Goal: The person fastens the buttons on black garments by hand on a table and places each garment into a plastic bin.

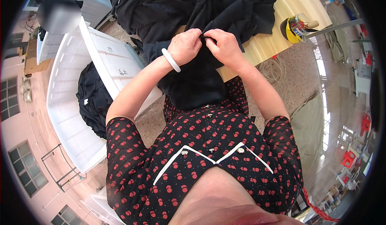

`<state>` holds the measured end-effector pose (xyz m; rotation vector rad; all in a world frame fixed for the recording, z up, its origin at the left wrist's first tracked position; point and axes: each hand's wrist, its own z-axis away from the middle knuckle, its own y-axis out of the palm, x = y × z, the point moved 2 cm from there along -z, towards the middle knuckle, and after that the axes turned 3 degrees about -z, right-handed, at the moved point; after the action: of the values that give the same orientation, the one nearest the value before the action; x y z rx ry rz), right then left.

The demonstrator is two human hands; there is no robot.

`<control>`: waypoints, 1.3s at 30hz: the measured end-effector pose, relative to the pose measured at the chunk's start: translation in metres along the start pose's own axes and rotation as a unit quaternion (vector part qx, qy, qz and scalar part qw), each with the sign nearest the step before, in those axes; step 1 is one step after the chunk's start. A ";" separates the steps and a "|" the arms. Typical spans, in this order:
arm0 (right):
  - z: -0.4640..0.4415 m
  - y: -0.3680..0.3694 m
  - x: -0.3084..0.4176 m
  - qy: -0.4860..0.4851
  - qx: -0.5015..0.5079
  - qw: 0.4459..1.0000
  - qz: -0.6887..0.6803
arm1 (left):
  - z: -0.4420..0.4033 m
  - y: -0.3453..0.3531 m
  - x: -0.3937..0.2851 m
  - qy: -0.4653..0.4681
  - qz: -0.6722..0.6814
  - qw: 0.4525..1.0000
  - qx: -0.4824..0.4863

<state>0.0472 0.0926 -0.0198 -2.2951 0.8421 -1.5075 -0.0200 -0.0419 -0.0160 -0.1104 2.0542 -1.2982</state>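
Black fabric [193, 82] hangs from the table edge and drapes down over my lap. My left hand [185, 46], with a white bangle on its wrist, pinches an edge of this fabric. Close beside it, my right hand [222, 44] grips the same edge between thumb and fingers. A short dark strip of the cloth shows between the two hands, just above the table edge. Whether anything small is inside the fingertips is hidden. Beyond both hands lies a large heap of black fabric [237, 4] on the table.
The wooden table [303, 2] carries a clear container [296, 27] with yellow tape and tools at its right. To my left stands a white plastic bin [64, 100] holding dark fabric [93, 98]. Coiled cord [272, 70] lies on the floor under the table's right side.
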 end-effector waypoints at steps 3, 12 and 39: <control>-0.003 -0.005 -0.002 0.019 0.029 0.998 -0.042 | -0.001 -0.008 0.004 0.038 0.048 0.998 0.032; -0.007 -0.012 -0.017 0.138 0.134 0.971 -0.144 | -0.010 -0.017 0.016 -0.018 0.191 0.969 0.157; 0.012 -0.022 -0.049 0.197 -0.030 0.932 -0.303 | -0.071 0.039 0.004 -0.121 -0.019 0.984 0.131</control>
<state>0.0510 0.1383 -0.0500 -2.4658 0.2465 -2.2819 -0.0543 0.0300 -0.0321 -0.1800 1.6707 -1.4887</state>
